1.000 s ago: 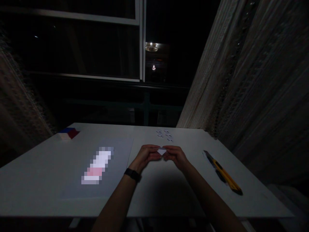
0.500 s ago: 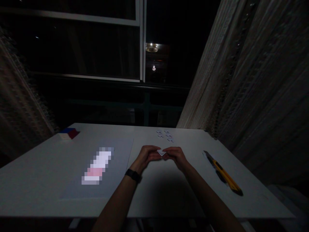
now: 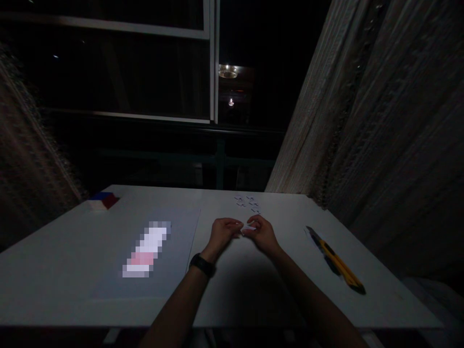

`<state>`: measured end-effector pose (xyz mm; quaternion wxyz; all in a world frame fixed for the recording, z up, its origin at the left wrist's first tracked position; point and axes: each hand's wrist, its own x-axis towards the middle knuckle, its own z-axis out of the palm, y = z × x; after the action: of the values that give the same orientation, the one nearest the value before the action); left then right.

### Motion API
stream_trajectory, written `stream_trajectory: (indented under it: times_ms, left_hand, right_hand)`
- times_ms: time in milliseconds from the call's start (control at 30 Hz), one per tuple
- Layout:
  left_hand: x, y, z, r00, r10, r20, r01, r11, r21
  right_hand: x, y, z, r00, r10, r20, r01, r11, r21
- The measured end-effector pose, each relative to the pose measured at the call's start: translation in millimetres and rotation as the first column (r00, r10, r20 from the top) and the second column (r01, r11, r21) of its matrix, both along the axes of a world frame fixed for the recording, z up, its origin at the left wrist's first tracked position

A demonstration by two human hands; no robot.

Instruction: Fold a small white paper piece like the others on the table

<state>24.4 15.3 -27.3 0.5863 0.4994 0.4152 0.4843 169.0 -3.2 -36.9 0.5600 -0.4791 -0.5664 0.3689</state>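
Observation:
A small white piece of folded paper (image 3: 248, 228) is between my two hands, above the middle of the white table. My right hand (image 3: 263, 234) pinches it between thumb and fingers. My left hand (image 3: 224, 234), with a dark band on its wrist, has thumb and fingers closed at the paper's left edge. Fingers cover part of the paper, so its exact shape is hard to make out. Just beyond my hands lie several small white folded paper pieces (image 3: 240, 205) with dark marks, set out in two columns.
A yellow utility knife (image 3: 339, 266) lies at the right. To the left is a large pale sheet (image 3: 174, 270) with a blurred-out bright patch on it. A blue, red and white block (image 3: 103, 200) stands at the table's far left. Curtains (image 3: 308, 111) hang beside the dark window.
The paper has turned between my fingers and no longer shows the triangular face seen before. My right fingers have lifted and curled more around it; my left hand has shifted slightly.

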Motion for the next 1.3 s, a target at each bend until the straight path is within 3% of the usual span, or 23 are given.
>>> stream_trajectory:
  times_ms: [200, 300, 467, 600, 733, 833, 1033, 1167, 1300]
  left_hand:
    - [-3.1, -0.3, 3.8, 0.989, 0.059, -0.138, -0.047, 0.995, 0.09]
    - [-3.1, -1.1, 5.8, 0.985, 0.051, -0.167, -0.03, 0.991, 0.127]
    - [-0.7, -4.8, 3.3, 0.98, -0.036, -0.194, 0.078, 0.974, 0.211]
    - [-0.4, -4.6, -2.4, 0.912, 0.083, -0.402, 0.022, 0.968, 0.251]
    - [-1.3, -2.4, -5.1, 0.862, 0.127, -0.491, 0.005, 0.966, 0.257]
    - [-0.8, -2.2, -5.7, 0.857, 0.109, -0.503, 0.026, 0.967, 0.255]
    - [-1.3, -3.3, -5.5, 0.916, 0.043, -0.4, 0.054, 0.972, 0.23]
    - [-3.8, -5.9, -3.2, 0.917, 0.043, -0.396, 0.073, 0.959, 0.273]
    - [-3.4, -10.3, 1.5, 0.907, 0.046, -0.419, 0.085, 0.953, 0.29]
  right_hand:
    - [6.7, -1.1, 7.7, 0.999, 0.033, 0.028, -0.03, 0.996, -0.087]
    - [7.7, 0.3, 7.2, 1.0, -0.008, 0.001, 0.008, 0.993, -0.119]
    - [5.1, 4.1, 0.2, 0.993, -0.108, -0.038, 0.106, 0.993, -0.054]
    - [4.2, 3.5, 1.4, 0.991, -0.126, 0.051, 0.125, 0.992, 0.015]
    - [2.5, -0.7, 6.0, 0.99, -0.067, 0.125, 0.06, 0.997, 0.053]
    - [0.9, -1.6, 5.2, 0.989, -0.058, 0.135, 0.052, 0.998, 0.045]
    - [0.8, 0.2, 1.8, 0.993, -0.04, 0.107, 0.038, 0.999, 0.027]
    - [-2.1, -2.7, 4.1, 0.971, -0.024, 0.24, -0.001, 0.994, 0.107]
    - [-6.1, -4.8, 4.5, 0.95, -0.106, 0.295, 0.068, 0.988, 0.135]
